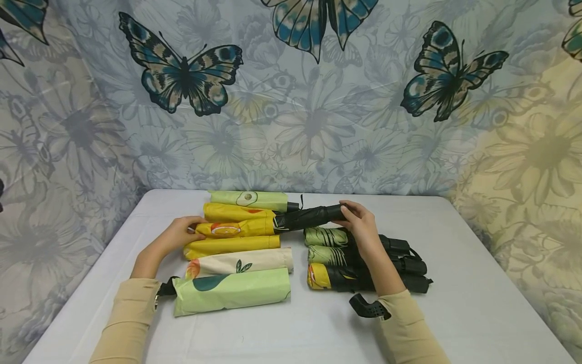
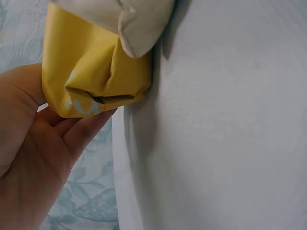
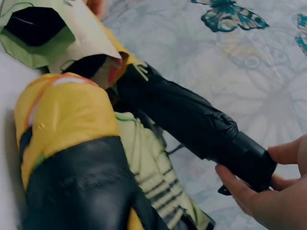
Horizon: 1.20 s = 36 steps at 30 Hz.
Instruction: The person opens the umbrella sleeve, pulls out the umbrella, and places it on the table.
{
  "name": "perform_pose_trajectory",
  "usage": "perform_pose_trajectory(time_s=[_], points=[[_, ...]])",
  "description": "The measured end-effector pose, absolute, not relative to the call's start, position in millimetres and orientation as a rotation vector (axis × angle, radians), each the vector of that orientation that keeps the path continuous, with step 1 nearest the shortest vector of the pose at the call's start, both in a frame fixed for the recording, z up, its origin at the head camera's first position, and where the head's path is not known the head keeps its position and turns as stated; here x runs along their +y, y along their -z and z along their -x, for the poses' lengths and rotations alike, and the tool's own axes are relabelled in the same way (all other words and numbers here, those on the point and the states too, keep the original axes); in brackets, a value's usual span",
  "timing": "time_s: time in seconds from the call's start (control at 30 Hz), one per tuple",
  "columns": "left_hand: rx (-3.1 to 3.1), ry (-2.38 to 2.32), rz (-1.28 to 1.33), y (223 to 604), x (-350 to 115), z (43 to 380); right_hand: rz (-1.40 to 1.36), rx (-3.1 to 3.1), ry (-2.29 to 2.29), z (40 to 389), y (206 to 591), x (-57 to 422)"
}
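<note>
While the left grip (image 1: 170,240) pinches the left end of a yellow sleeve (image 1: 234,228), the right grip (image 1: 362,227) pinches the handle (image 1: 334,213) of a black umbrella (image 1: 302,219) whose other end sits inside that sleeve. Both are over the table (image 1: 464,313), between two more yellow sleeves (image 1: 234,246). A cream sleeve (image 1: 263,261) and a green sleeve (image 1: 236,293) rest nearer, an avocado umbrella (image 1: 232,198) farthest; three rolled umbrellas (image 1: 327,255) lie by the right forearm (image 1: 386,275).

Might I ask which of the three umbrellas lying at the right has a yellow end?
The umbrella nearest the camera; the middle one and the farthest one show pale green, dark-striped ends.
</note>
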<state>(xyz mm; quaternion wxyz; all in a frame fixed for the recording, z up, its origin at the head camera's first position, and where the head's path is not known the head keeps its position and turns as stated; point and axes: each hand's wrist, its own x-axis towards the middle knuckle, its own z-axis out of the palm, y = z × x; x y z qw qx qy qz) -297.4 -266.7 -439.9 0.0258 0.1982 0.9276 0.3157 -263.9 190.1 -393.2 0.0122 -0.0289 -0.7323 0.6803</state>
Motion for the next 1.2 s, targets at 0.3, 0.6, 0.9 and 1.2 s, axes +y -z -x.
perform_pose_trajectory(time_s=[0.3,0.6,0.9,1.2], points=[[2.857,-0.974,-0.598,438.4,-266.3,297.3,0.082,-2.210,-2.132,262.1,386.5,213.4],[2.862,-0.966,-0.595,437.8,-267.3,296.7,0.113,-2.129,-2.140,257.6,380.1,238.1],[2.849,-0.964,-0.596,437.2,-266.9,296.7,0.186,-1.884,-2.289,256.4,380.8,261.9],[2.839,-0.978,-0.575,436.4,-266.2,295.9,0.260,-1.710,-2.387,254.1,385.7,278.2]])
